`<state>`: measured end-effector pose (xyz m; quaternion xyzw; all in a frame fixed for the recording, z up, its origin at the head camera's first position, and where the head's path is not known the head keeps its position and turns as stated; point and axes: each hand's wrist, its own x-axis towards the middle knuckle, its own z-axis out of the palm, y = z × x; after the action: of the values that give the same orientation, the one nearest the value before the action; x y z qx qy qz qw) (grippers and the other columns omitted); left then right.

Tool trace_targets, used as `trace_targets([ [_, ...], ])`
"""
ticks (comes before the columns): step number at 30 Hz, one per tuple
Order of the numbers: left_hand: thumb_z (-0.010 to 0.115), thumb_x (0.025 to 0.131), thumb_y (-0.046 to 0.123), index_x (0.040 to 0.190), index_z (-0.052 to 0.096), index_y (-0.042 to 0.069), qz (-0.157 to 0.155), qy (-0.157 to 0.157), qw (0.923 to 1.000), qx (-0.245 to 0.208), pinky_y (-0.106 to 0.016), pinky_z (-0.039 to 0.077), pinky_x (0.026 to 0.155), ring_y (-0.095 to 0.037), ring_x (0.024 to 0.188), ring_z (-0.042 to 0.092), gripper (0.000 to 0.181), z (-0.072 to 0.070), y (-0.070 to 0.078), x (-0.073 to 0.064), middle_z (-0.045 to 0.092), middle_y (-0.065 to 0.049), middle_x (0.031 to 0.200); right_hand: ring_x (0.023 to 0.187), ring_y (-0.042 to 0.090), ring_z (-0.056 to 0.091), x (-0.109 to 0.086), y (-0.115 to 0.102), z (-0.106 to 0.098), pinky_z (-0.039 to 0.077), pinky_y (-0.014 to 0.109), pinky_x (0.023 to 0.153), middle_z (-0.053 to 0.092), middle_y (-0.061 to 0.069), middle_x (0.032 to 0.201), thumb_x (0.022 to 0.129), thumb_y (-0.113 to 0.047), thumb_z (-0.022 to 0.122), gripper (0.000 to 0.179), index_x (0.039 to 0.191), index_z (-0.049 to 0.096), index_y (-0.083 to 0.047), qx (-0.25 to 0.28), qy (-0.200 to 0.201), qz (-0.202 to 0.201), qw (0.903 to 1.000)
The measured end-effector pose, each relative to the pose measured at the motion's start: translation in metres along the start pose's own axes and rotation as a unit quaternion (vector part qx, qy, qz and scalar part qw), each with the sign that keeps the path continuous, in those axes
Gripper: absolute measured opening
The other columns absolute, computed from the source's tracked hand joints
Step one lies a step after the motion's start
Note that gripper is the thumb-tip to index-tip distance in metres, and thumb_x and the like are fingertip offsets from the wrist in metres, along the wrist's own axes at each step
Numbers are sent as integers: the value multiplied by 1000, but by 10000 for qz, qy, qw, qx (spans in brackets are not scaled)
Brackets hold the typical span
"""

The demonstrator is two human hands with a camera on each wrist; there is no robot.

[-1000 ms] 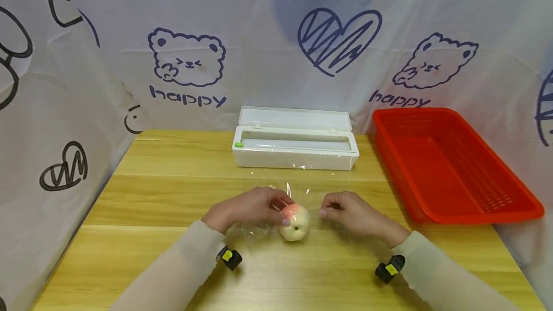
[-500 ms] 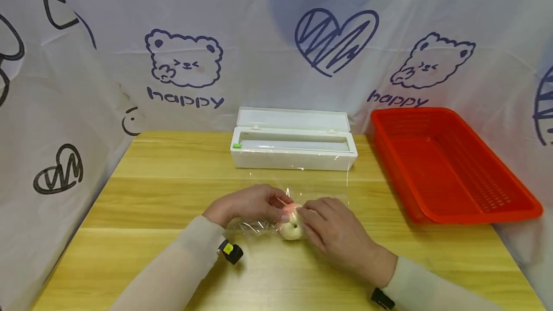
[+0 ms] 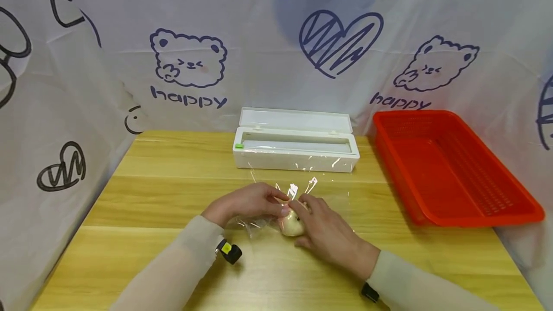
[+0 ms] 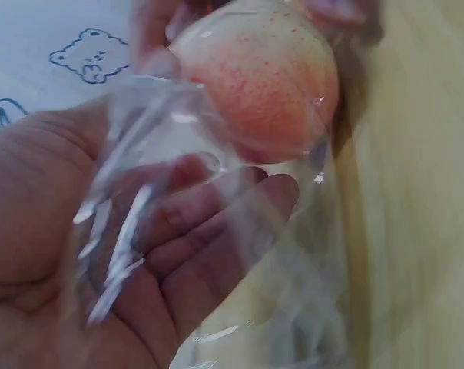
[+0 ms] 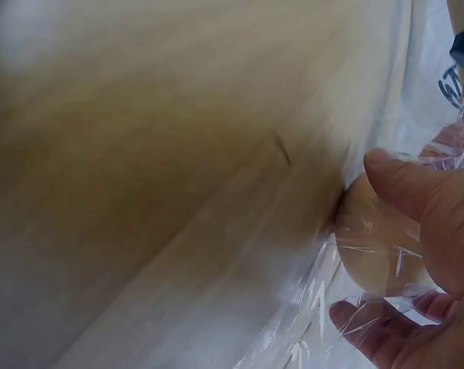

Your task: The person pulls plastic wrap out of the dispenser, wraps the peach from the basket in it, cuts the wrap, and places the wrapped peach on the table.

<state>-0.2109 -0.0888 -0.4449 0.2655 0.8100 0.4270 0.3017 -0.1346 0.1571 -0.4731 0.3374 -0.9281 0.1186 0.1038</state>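
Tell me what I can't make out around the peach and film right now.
- Head: the peach's sides, covered by the left hand and right hand.
- Head: the clear film's near edge, too transparent to trace against the table.
- Head: what the green piece on the white box is; too small.
- Left wrist: the peach's top, cut by the upper edge.
- Right wrist: most of the left hand, cut by the right edge.

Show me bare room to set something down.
Bare: the table left of the white box and left sleeve, and the inside of the red basket. Crowded: the middle, where the left hand, right hand, peach and clear film cluster in front of the box.
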Motion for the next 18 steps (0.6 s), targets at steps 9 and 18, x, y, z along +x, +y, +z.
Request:
trace_targets([
  [9, 68, 103, 12, 142, 52, -1, -469, 141, 9952, -844, -30, 58, 72, -16, 75, 67, 44, -26, -15, -33, 69, -6, 85, 122, 27, 60, 9, 8, -6, 57, 45, 101, 55, 11, 136, 86, -38, 88, 73, 148, 55, -18, 390, -161, -43, 9991],
  [18, 68, 102, 7, 140, 53, -4, -640, 956, 9830, -1428, -28, 56, 63, -16, 68, 61, 42, -42, -32, -41, 68, -11, 90, 115, 26, 60, 27, 16, -14, 58, 44, 98, 54, 11, 133, 83, -34, 89, 75, 146, 54, -15, 799, -619, -182, 9947],
])
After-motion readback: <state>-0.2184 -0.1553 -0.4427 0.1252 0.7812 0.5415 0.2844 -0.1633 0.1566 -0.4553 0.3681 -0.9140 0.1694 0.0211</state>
